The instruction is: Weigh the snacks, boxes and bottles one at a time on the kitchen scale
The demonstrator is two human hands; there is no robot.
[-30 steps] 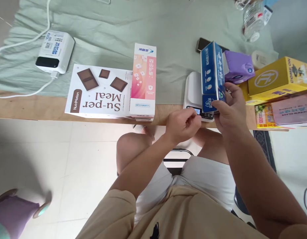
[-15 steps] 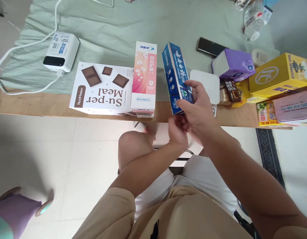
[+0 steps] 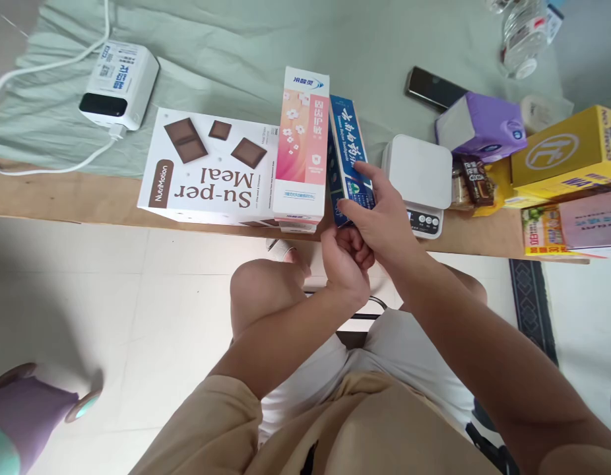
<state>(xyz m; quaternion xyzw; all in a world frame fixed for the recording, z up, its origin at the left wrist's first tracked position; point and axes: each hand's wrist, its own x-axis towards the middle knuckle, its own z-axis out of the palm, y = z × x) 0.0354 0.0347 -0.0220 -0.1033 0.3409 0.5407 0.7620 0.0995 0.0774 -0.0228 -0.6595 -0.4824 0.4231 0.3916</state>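
Note:
My right hand (image 3: 382, 211) grips the near end of a blue toothpaste box (image 3: 352, 148), thumb and fingers on its upper face. That box stands close against the right side of a pink-and-white toothpaste box (image 3: 302, 142), its far end leaning slightly left. Just below the blue box's near end is my left hand (image 3: 348, 260), its fingers curled in with nothing visible inside. Left of the pink box lies a white Su-per Meal box (image 3: 211, 168) with chocolate pieces printed on it. A white kitchen scale (image 3: 418, 175) sits right of my right hand.
Right of the scale are a purple tissue pack (image 3: 481, 125), a yellow box (image 3: 565, 152), a pink package (image 3: 590, 221) and snack packets. A black phone (image 3: 434, 88) and a plastic bottle (image 3: 526, 39) lie farther back. A white power bank (image 3: 120, 86) with a cable is at left.
The blue toothpaste box has moved left, from a gap away to close beside the pink one, with my right hand still on it. More of the scale shows. The view has shifted slightly.

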